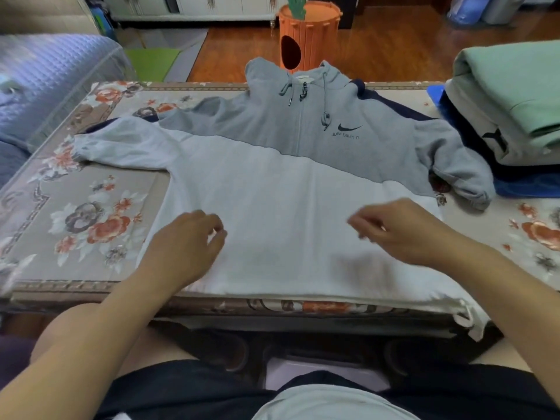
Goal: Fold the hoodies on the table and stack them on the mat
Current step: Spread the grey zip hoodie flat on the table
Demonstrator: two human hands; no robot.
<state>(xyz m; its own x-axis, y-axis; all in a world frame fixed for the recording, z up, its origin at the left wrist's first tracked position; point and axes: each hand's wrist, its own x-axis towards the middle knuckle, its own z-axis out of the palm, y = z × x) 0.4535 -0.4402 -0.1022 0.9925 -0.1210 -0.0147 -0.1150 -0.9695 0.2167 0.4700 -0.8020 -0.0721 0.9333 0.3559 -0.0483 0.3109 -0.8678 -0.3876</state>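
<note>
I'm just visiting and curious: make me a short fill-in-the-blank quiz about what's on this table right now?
1. The grey hoodie lies spread out with its hood toward the ____ edge of the table.
2. The folded stack sits on a ____ mat.
3. The top garment of that stack is pale ____.
4. The left hand and right hand are over the hoodie's ____ half.

Missing words: far; blue; green; lower

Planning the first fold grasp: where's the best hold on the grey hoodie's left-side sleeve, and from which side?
Probably the cuff end of the left-side sleeve, coming in from the table's left edge. The grey hoodie lies flat and zipped, and that sleeve stretches straight out with its cuff free on the floral tablecloth, so a pinch there could swing it across the body. Both the left hand and right hand hover over the hem, holding nothing.
</note>
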